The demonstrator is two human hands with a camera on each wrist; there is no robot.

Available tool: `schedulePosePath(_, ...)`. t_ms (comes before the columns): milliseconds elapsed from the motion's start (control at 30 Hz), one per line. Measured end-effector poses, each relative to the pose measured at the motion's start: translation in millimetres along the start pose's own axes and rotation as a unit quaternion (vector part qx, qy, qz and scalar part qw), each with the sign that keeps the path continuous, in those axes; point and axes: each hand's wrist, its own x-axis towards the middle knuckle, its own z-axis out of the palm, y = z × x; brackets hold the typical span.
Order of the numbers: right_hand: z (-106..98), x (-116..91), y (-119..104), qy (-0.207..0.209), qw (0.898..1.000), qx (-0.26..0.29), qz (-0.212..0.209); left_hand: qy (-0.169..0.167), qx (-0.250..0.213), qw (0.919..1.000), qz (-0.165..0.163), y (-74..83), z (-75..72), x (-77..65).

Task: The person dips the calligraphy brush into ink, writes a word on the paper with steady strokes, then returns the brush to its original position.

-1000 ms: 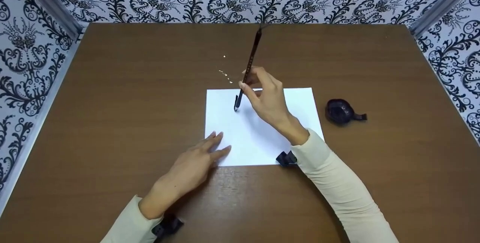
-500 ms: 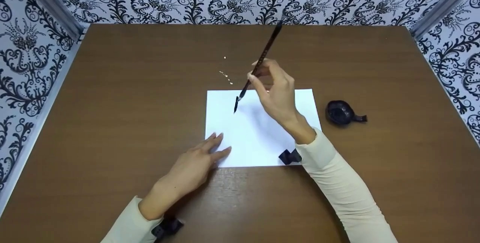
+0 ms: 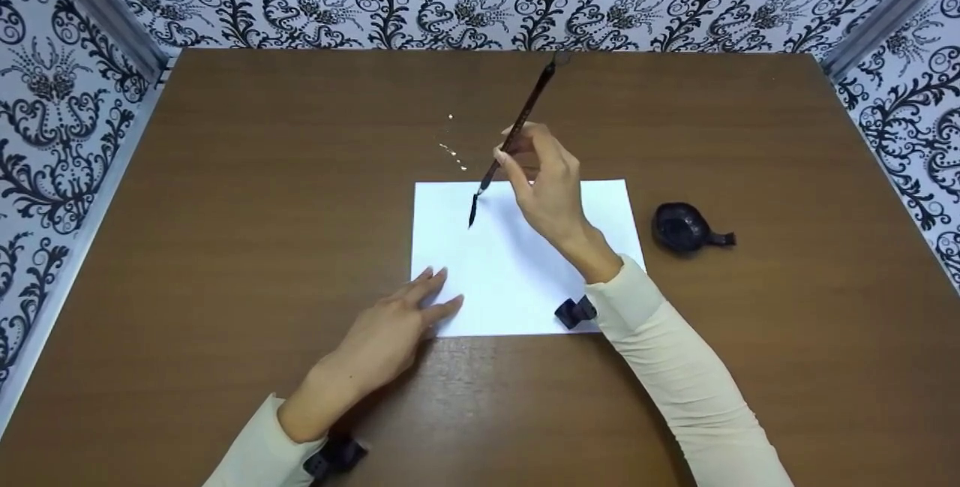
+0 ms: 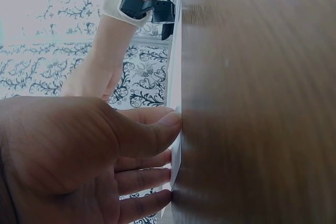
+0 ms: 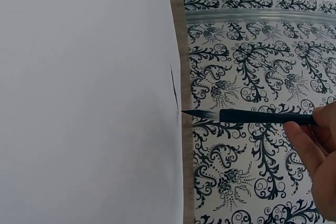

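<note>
A white sheet of paper (image 3: 517,277) lies on the brown table with one short black ink stroke (image 3: 472,214) near its upper left. My right hand (image 3: 547,187) pinches a dark paintbrush (image 3: 525,108) between thumb and fingers, above the sheet's far part. The brush slants, its upper end leaning away to the right. In the right wrist view, the pointed black bristles (image 5: 197,113) are close to one end of the stroke. My left hand (image 3: 382,337) rests with extended fingers on the sheet's near left corner; the left wrist view shows its thumb (image 4: 169,120) at the paper's edge.
Right of the paper stands a small black dish (image 3: 681,226) with a short handle. Several pale specks (image 3: 453,154) mark the table (image 3: 262,194) beyond the sheet. Black-and-white patterned walls (image 3: 472,3) border the table's back and sides.
The right hand has carried the brush from the stroke's near end to its far end, tilting the brush more to the right. The stroke's tapered near end now shows. The left hand stays put.
</note>
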Motion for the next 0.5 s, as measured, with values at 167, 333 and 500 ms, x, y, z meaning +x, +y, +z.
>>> schedulePosePath(167,0.2,-1.2,2.6,-0.007,1.000,-0.014,0.001,-0.003,-0.004,1.0000,-0.003,1.1,-0.2,0.0)
schedulePosePath(333,0.0,-1.2,3.1,-0.013,1.000,-0.024,0.002,-0.002,-0.009,1.0000,-0.004,1.2,-0.7,-0.8)
schedulePosePath(500,0.6,-1.3,2.4,-0.015,1.000,-0.011,0.010,-0.002,-0.013,0.9999,-0.004,0.7,-1.0,-0.9)
